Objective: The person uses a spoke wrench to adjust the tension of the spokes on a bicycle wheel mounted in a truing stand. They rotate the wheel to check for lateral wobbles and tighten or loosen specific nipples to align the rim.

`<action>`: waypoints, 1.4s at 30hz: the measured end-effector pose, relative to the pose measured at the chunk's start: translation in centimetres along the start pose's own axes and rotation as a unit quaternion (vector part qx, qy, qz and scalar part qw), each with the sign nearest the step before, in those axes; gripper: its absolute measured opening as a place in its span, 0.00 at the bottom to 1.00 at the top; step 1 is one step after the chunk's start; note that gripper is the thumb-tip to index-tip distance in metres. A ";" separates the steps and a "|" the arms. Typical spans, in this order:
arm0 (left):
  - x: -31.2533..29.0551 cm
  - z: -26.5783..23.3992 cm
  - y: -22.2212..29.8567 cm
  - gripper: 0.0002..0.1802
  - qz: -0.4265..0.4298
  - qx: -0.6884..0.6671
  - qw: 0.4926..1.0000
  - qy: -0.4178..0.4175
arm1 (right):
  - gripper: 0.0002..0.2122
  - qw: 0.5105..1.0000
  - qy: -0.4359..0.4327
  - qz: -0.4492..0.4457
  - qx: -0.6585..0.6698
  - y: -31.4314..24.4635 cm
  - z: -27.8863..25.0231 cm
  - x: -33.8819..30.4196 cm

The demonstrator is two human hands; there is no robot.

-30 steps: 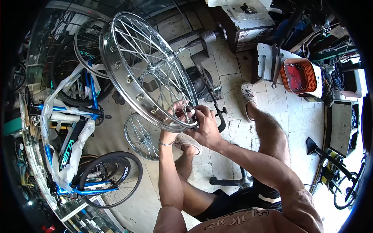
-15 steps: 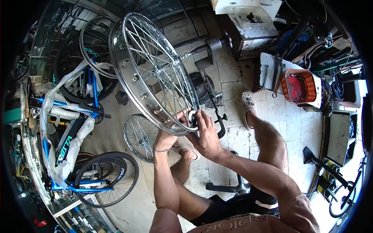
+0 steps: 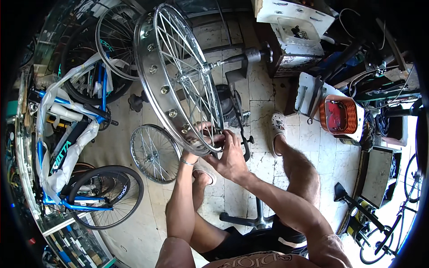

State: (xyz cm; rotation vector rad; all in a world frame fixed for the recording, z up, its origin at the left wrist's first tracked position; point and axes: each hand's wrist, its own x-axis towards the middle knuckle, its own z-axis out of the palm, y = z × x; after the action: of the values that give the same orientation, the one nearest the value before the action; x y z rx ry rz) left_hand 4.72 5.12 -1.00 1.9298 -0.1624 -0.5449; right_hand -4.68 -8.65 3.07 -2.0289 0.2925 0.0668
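Observation:
A shiny metal spoked wheel (image 3: 161, 89), with brass-coloured nipples along its rim, stands tilted on a dark metal stand (image 3: 243, 67). Both my hands are at its near, lower edge. My left hand (image 3: 193, 156) reaches under the rim, and its fingers curl up among the spokes. My right hand (image 3: 232, 161) is at the rim's right side, thumb low and fingertips bent in toward the spokes. The fingers of both hands are closed close together around a spot by the rim. Whatever they pinch there is mostly covered by the fingers.
A smaller spoked wheel (image 3: 154, 154) lies beyond my left forearm. At left are a wrapped blue bicycle frame (image 3: 40, 152) and a tyred wheel (image 3: 140, 196). An orange basket (image 3: 351, 129) and wrenches (image 3: 316, 96) sit on a stand at right. A chair base (image 3: 243, 219) is below.
The view has shifted, so the wheel sits higher and farther right in it. A small round black-and-white piece between my fingers is now mostly hidden. My hands stay at the rim.

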 end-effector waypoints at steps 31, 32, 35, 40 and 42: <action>-1.0 -1.1 -0.8 0.13 -0.074 -0.061 0.995 -0.034 | 0.39 0.992 0.087 -0.092 0.021 -0.5 1.6 -1.5; -1.3 -1.5 -2.0 0.13 -0.044 -0.064 0.997 -0.011 | 0.39 0.992 0.073 -0.099 0.015 -0.6 1.8 -1.5; -1.8 -1.5 -1.6 0.14 -0.050 -0.146 0.987 -0.032 | 0.38 0.995 0.047 -0.087 0.003 0.3 1.2 -1.2; -3.1 -1.5 0.6 0.14 -0.047 -0.231 0.972 -0.015 | 0.37 0.996 0.017 -0.079 -0.037 0.0 0.1 -0.3; -2.7 -1.3 -0.1 0.15 -0.039 -0.236 0.971 -0.002 | 0.37 0.997 0.000 -0.068 -0.040 -0.4 -0.5 0.0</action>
State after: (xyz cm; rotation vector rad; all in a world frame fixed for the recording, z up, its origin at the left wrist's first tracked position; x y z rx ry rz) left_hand 2.96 7.22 0.17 1.4740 0.0413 -0.5813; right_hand -4.64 -8.95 3.62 -2.1235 0.1536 -0.0055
